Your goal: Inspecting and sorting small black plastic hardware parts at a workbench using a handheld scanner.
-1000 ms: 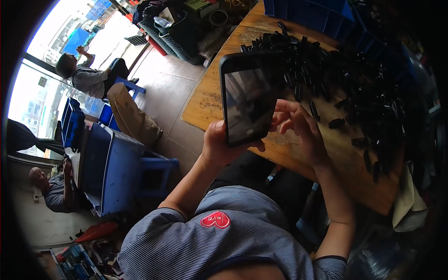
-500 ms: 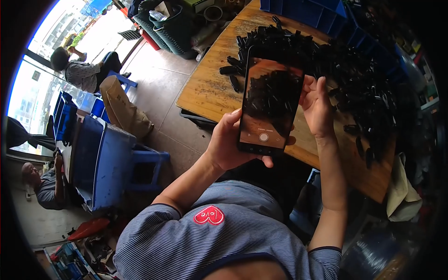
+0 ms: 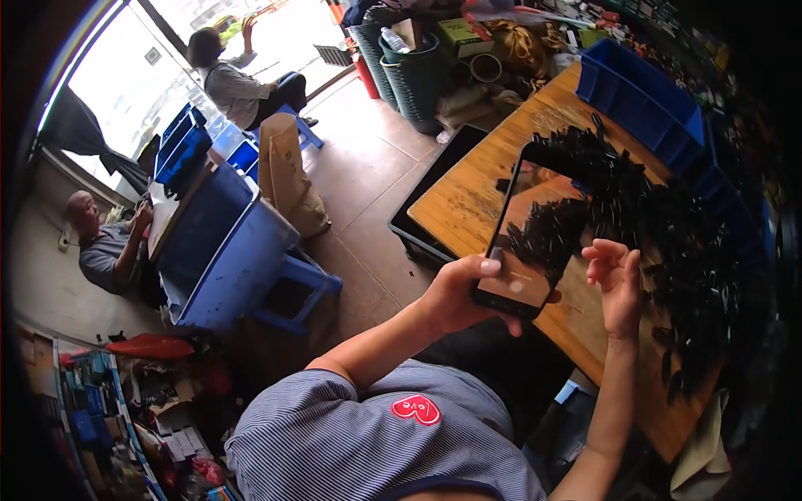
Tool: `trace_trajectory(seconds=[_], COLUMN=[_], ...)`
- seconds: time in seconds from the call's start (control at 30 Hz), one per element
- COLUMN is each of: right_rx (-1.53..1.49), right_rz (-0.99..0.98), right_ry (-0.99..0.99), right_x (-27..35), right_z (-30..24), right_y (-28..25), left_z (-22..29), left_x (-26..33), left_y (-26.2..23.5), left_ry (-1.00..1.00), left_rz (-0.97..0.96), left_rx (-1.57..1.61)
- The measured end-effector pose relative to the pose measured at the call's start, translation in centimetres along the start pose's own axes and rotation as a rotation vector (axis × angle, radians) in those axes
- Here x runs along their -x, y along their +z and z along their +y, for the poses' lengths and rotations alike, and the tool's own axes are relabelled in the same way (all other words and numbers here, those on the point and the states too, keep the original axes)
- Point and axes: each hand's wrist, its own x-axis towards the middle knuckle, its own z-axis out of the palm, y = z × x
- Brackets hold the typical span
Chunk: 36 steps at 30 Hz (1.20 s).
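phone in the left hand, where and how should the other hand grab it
Likely best by the right long edge of the phone, on its upper part, with the right hand coming from the right and pinching front to back: it is a thin, flat slab, and the left hand holds its lower end.

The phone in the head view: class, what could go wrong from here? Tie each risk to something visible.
1. The phone is gripped by the left hand alone, with the right hand holding nothing beside it, so it could slip if that grip loosens.
2. If dropped, it might hit the wooden table or scatter some loose black parts.
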Motion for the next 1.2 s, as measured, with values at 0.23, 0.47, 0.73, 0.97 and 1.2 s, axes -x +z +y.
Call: trace_trajectory(seconds=[0.23,0.47,0.73,0.97,1.2], right_rx=[0.24,0.094,0.066,0.078,0.047], right_rz=[-0.119,-0.294,-0.297,-0.332,-0.466], right_ry=[-0.147,-0.236,-0.202,-0.367,-0.384], right_x=[0.5,0.2,0.4,-0.1,-0.1], right_z=[-1.0,-1.8,-1.2,-0.1,0.0], right_y=[5.0,14.8,17.1,17.8,19.1], left_z=[4.7,4.3,3.8,3.1,3.5], left_x=[3.6,5.0,6.7,7.9,9.5], left_y=[0.6,1.1,-0.2,2.1,1.1], left_ry=[0.291,0.485,0.577,0.715,0.839], left_rz=[0.031,0.118,-0.147,0.293,-0.133], left_rx=[-0.427,-0.325,-0.189,-0.503,-0.297])
